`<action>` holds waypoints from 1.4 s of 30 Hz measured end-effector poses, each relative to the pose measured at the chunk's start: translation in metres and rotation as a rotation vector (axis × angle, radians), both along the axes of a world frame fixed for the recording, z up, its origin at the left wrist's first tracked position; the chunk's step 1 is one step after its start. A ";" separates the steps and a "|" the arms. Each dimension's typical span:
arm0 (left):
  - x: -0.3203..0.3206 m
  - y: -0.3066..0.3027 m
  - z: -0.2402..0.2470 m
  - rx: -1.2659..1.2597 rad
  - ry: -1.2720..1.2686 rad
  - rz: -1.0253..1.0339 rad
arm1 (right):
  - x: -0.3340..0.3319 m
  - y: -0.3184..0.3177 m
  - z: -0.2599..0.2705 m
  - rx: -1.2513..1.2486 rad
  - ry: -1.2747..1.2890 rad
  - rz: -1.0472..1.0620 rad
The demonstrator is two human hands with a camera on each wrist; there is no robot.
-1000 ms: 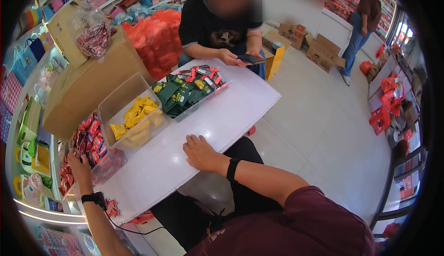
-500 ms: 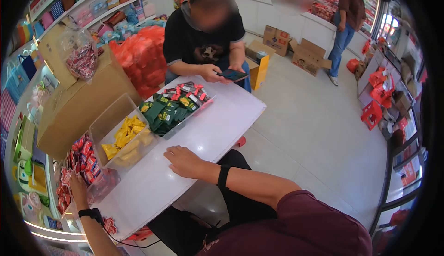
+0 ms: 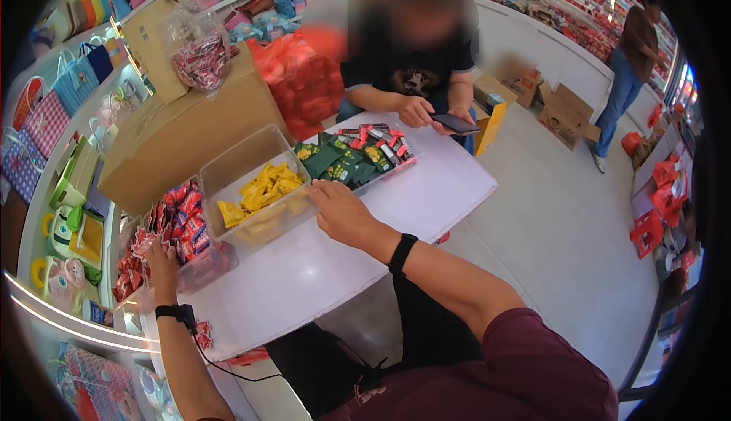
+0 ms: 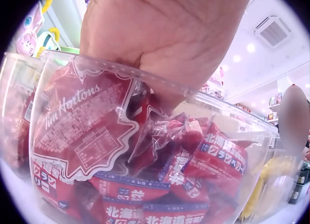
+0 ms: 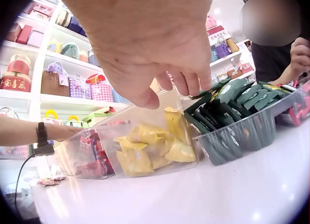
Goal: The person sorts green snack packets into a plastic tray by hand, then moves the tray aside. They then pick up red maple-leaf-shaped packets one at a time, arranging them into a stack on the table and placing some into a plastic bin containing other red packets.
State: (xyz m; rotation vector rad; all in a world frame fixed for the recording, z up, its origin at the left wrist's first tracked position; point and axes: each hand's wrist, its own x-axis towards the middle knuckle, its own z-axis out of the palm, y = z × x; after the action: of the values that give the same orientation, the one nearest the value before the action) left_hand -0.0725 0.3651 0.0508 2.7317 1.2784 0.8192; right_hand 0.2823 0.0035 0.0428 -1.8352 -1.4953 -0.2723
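My left hand (image 3: 163, 267) reaches over the rim of a clear bin (image 4: 213, 100) of red packets (image 4: 218, 161). A red maple-leaf-shaped Tim Hortons packet (image 4: 85, 120) stands against the bin's wall in front of the fingers, which are hidden in the left wrist view; whether they pinch anything I cannot tell. My right hand (image 3: 346, 212), fingers loosely extended and holding nothing, is at the near right corner of the clear bin of yellow packets (image 5: 145, 146). Dark green packets (image 5: 232, 105) fill the bin just beyond its fingertips.
Across the white table (image 3: 289, 284) a seated person (image 3: 411, 71) holds a phone (image 3: 457, 123). A big cardboard box (image 3: 202, 120) stands behind the bins, a bag of red packets (image 3: 202, 59) on top. Small red packets (image 3: 202, 335) lie at the table's near left edge.
My right hand has left the tabletop and moved forward to the corner between the yellow and green packets. My left hand stays at the red packets. The head view has turned slightly.
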 end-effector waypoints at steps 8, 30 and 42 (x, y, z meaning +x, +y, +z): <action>0.002 -0.001 -0.003 0.031 -0.007 0.025 | -0.004 -0.001 0.007 0.102 -0.036 -0.030; 0.010 -0.027 0.012 -0.055 -0.043 0.083 | -0.020 0.026 -0.001 0.126 -0.094 0.025; 0.009 -0.019 0.005 -0.038 -0.057 0.082 | -0.021 0.024 -0.003 0.140 -0.064 0.043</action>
State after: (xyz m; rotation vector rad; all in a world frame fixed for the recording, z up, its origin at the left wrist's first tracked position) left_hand -0.0635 0.3464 0.0559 2.6224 1.3886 0.8639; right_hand 0.2615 0.0280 0.0399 -1.6966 -1.5180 -0.4083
